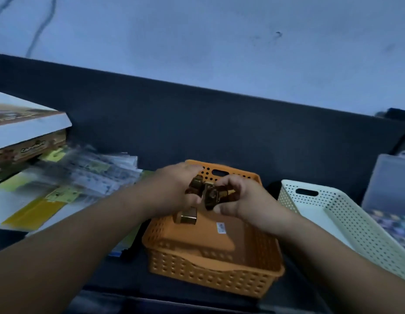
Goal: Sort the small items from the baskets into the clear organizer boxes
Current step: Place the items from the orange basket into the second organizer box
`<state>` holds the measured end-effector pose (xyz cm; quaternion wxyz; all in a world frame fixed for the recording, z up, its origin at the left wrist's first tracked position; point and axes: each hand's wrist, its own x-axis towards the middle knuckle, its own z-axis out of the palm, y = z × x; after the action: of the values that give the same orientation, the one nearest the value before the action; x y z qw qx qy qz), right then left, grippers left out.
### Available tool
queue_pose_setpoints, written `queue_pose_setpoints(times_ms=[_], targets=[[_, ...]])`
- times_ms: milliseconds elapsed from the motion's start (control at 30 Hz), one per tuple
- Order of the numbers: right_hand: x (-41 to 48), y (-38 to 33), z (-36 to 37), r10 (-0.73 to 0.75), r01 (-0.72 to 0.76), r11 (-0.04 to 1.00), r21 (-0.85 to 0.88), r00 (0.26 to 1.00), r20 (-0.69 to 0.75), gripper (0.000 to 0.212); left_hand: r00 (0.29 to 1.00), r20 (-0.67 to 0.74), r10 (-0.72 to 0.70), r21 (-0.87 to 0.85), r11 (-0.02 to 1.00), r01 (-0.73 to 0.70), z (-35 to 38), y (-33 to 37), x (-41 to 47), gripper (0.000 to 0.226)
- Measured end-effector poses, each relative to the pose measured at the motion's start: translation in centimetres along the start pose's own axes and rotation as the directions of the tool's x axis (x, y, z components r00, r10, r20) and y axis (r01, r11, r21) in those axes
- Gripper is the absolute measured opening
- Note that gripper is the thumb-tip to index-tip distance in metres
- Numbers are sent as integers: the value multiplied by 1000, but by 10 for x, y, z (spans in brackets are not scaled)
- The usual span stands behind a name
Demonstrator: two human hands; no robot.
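- Orange plastic basket (210, 275), one of two baskets here, sits in the middle on the dark surface (120, 282), with holes all over its walls
- One small white sticker (221, 228) lies on its floor, which otherwise looks bare where the hands do not cover it
- The second basket, the white basket (346, 214), stands just to the right of the orange one, also dotted with holes and with one slot handle showing
- Two hands are brought together above the far half of the orange basket: the left hand (174, 191) and the right hand (240, 200), fingers of both curled round a clump of brown-gold pieces (210, 193)
- The clump looks like four or five small shiny bits; blur stops me counting them exactly
- One more gold piece (188, 217) shows just under the left hand, over the basket floor; I cannot tell whether it hangs from the clump or is loose
- One frosted clear box (387, 182) stands behind the white basket at the far right
- To the left lies one spread of papers in plastic sleeves (88, 177), and above it two flat cartons (27, 132) stacked
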<state>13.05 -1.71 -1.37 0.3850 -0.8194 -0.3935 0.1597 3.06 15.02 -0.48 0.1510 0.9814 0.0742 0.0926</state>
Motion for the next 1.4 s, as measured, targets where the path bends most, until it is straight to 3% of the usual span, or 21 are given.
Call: queue_pose_setpoints(times_ms=[133, 233, 367, 467, 633, 800, 1033, 1200, 1400], targets=[[-17, 10, -15, 52, -35, 994, 99, 982, -179, 43, 966, 259, 26, 114, 992, -57, 23, 7, 30, 60], [-27, 14, -18, 79, -42, 987, 157, 968, -237, 42, 895, 445, 33, 172, 977, -122, 43, 2, 43, 38], [-36, 15, -16, 102, -51, 980, 191, 959, -266, 45, 826, 563, -29, 293, 942, -167, 59, -7, 51, 27], [-39, 19, -15, 118, -59, 976, 209, 952, -281, 45, 838, 546, 5, 255, 951, -172, 61, -4, 52, 24], [-42, 25, -13, 131, -56, 969, 241, 942, -309, 46, 880, 457, 129, -109, 990, -88, 42, 4, 49, 29], [-54, 21, -12, 114, -3, 955, 297, 927, -357, 52, 938, 317, 138, -362, 932, -15, 17, 28, 33, 37], [-110, 21, -37, 86, 105, 903, 417, 906, -415, 54, 973, 128, 191, -586, 806, -81, -3, 94, 3, 30], [-167, 39, -64, 136, 112, 858, 501, 891, -433, 46, 984, 107, 139, -790, 613, 0, 25, 163, -19, 14], [-272, 80, -97, 270, 178, 685, 707, 838, -473, 20, 943, 305, 137, -949, 133, 287, 75, 277, -43, 13]])
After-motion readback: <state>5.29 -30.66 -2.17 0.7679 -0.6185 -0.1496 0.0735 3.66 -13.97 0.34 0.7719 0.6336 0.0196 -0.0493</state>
